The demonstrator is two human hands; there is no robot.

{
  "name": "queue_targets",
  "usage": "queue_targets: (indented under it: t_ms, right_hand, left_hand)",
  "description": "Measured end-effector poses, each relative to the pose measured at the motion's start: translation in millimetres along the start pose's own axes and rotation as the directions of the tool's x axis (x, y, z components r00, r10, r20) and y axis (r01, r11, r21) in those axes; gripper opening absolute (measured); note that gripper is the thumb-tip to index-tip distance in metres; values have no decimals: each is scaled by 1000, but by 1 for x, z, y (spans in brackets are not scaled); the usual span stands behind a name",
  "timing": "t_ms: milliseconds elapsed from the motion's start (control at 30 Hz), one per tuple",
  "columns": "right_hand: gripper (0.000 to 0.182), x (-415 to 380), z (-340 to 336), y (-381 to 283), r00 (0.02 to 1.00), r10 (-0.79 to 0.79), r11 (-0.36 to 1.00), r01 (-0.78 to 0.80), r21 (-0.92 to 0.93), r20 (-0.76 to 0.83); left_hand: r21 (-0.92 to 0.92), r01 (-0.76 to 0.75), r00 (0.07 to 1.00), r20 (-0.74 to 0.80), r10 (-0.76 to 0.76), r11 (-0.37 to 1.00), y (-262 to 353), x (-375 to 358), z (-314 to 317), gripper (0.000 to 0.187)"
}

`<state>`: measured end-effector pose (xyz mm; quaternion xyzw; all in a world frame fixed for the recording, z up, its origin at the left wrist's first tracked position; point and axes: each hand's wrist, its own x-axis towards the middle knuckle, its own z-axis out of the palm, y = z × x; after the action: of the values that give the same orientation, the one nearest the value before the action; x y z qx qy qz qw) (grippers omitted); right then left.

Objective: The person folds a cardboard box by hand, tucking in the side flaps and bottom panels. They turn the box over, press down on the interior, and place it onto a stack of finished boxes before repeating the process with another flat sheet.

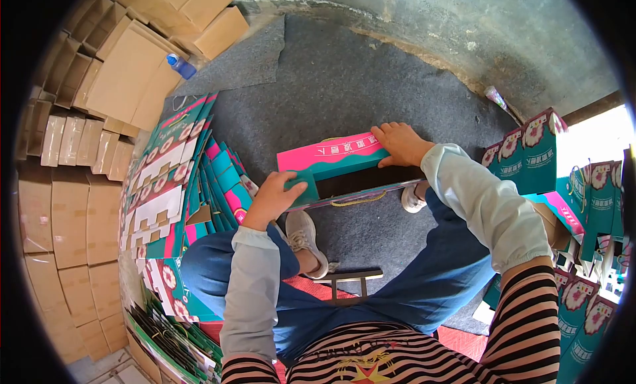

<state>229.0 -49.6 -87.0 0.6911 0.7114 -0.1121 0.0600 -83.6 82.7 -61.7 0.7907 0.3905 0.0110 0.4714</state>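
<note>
In front of my knees stands a pink and teal cardboard gift box (346, 149) with white lettering, its top open and its inside dark. A yellow cord handle (358, 199) hangs on the side nearest me. My left hand (273, 197) is closed on the teal flap at the box's left end, thumb and fingers pinching it. At the far right corner, my right hand (402, 146) grips the edge of the pink panel, fingers over the outside and thumb toward the opening. Part of the box's right end is hidden by my right hand and sleeve.
Flat printed cartons (169, 165) lean in a stack at my left, before piled brown boxes (69, 218). Formed teal boxes (530, 152) stand at my right. A blue bottle (181, 66) is far left on the grey carpet (331, 66), near a wall (424, 20).
</note>
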Motion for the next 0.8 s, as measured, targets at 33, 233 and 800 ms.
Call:
queue_targets:
  t_ms: [33,233,800]
  right_hand:
    - [78,0,0,0,1000,-1,1000,1,-1,-6]
    - [78,0,0,-1,1000,-5,1000,4,-10,-28]
    - [78,3,4,-2,1000,15,999,-16,-34,-27]
  left_hand:
    - [78,-36,999,-24,38,996,-7,5,1,47]
    - [455,47,994,-110,4,889,-8,19,1,51]
    - [485,-20,993,-89,72,874,-27,32,11,63]
